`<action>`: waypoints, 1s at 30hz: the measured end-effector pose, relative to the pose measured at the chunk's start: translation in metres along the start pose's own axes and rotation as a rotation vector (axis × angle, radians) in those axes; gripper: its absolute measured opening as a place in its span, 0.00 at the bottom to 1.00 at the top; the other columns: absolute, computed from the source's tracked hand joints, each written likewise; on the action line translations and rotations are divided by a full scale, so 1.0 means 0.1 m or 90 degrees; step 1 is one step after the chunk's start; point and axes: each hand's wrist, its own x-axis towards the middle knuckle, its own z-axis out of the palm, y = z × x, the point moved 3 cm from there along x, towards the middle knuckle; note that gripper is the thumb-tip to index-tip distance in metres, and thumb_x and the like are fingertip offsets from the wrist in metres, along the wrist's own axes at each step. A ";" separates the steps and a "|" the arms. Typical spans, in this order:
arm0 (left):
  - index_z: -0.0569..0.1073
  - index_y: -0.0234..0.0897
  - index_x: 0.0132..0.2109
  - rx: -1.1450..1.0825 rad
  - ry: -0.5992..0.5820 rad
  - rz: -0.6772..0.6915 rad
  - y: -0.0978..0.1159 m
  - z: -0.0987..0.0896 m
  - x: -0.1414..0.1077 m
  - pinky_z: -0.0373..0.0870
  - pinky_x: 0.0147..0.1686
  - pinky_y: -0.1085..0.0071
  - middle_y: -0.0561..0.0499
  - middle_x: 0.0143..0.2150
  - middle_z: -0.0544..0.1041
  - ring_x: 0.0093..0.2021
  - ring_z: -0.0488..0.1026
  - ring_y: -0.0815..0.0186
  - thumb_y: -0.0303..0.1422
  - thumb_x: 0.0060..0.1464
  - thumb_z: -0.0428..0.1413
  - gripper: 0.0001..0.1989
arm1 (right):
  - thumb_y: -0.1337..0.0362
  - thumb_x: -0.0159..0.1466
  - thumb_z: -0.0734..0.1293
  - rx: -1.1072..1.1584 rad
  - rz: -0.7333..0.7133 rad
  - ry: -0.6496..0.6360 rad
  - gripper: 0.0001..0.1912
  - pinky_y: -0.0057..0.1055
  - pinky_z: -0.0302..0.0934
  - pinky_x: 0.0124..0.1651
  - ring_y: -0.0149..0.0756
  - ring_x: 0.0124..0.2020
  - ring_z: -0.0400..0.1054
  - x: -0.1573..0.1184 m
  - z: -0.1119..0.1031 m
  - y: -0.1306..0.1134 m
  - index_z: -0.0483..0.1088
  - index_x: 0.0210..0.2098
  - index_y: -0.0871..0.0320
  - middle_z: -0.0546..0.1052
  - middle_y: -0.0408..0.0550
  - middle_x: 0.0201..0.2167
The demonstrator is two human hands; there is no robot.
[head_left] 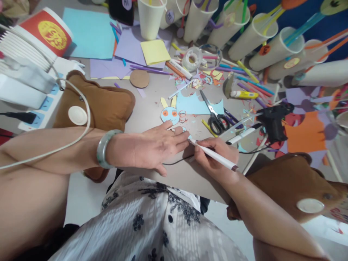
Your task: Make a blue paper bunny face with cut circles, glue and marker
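Note:
My left hand (pixel 160 145) lies flat on the table with its fingers spread, its fingertips over the lower part of a blue paper rabbit cutout. The rabbit's head (pixel 170 115) shows above my fingers, with yellow ears and orange eyes. My right hand (pixel 213 154) is closed around a white marker (pixel 216 156), whose tip is beside my left fingertips, at a small blue paper piece partly hidden by my hand. Just beyond lie a scalloped light blue paper (pixel 190 103) and black-handled scissors (pixel 213 114).
Paper cups (pixel 199 21) with straws line the back. A black glue gun (pixel 276 119) and orange paper (pixel 304 132) lie right. Brown cushions (pixel 103 98) flank the workspace. A white cable (pixel 88 112) crosses above my left forearm. Paper scraps and straws litter the table.

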 end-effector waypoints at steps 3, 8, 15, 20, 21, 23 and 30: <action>0.66 0.33 0.65 0.006 -0.003 -0.005 0.00 0.00 0.00 0.55 0.66 0.51 0.33 0.68 0.68 0.67 0.65 0.44 0.56 0.54 0.64 0.42 | 0.58 0.66 0.67 0.019 -0.005 -0.002 0.09 0.27 0.62 0.24 0.31 0.19 0.71 0.01 0.00 -0.01 0.73 0.32 0.54 0.78 0.43 0.22; 0.67 0.32 0.65 0.025 0.002 0.000 0.01 0.01 0.01 0.55 0.66 0.50 0.32 0.68 0.68 0.65 0.66 0.44 0.57 0.53 0.64 0.43 | 0.60 0.66 0.67 0.027 -0.028 0.010 0.09 0.27 0.60 0.23 0.30 0.19 0.71 0.03 -0.01 -0.04 0.72 0.30 0.55 0.78 0.42 0.20; 0.67 0.32 0.65 0.031 -0.003 -0.002 0.01 0.01 0.01 0.58 0.64 0.51 0.32 0.68 0.68 0.65 0.66 0.44 0.56 0.53 0.65 0.42 | 0.58 0.67 0.66 0.007 -0.030 0.014 0.12 0.27 0.58 0.24 0.31 0.20 0.70 0.02 0.02 -0.03 0.71 0.29 0.55 0.77 0.42 0.20; 0.67 0.33 0.65 0.028 -0.012 -0.005 0.01 0.00 0.01 0.57 0.64 0.50 0.32 0.68 0.68 0.65 0.66 0.44 0.56 0.54 0.64 0.41 | 0.54 0.68 0.64 -0.026 0.001 -0.008 0.15 0.28 0.58 0.24 0.31 0.20 0.70 0.01 0.04 0.00 0.71 0.29 0.54 0.77 0.44 0.20; 0.66 0.32 0.65 0.027 -0.012 -0.004 0.01 0.00 0.01 0.57 0.64 0.50 0.32 0.68 0.68 0.65 0.66 0.44 0.55 0.54 0.64 0.41 | 0.55 0.68 0.65 -0.029 -0.001 -0.001 0.15 0.28 0.58 0.24 0.31 0.20 0.70 0.01 0.04 -0.01 0.71 0.29 0.54 0.77 0.43 0.20; 0.66 0.31 0.66 0.024 -0.010 -0.002 0.00 0.01 0.01 0.58 0.64 0.50 0.31 0.68 0.68 0.65 0.66 0.44 0.56 0.54 0.64 0.43 | 0.56 0.67 0.65 -0.026 -0.009 0.018 0.14 0.28 0.57 0.23 0.31 0.19 0.69 0.01 0.03 -0.02 0.70 0.28 0.55 0.76 0.43 0.19; 0.66 0.32 0.65 0.013 -0.007 0.004 0.00 0.02 0.01 0.58 0.63 0.51 0.32 0.67 0.69 0.65 0.66 0.44 0.55 0.54 0.64 0.42 | 0.58 0.66 0.66 -0.016 -0.007 0.019 0.11 0.27 0.58 0.23 0.31 0.19 0.69 0.01 0.02 -0.02 0.69 0.28 0.54 0.75 0.42 0.19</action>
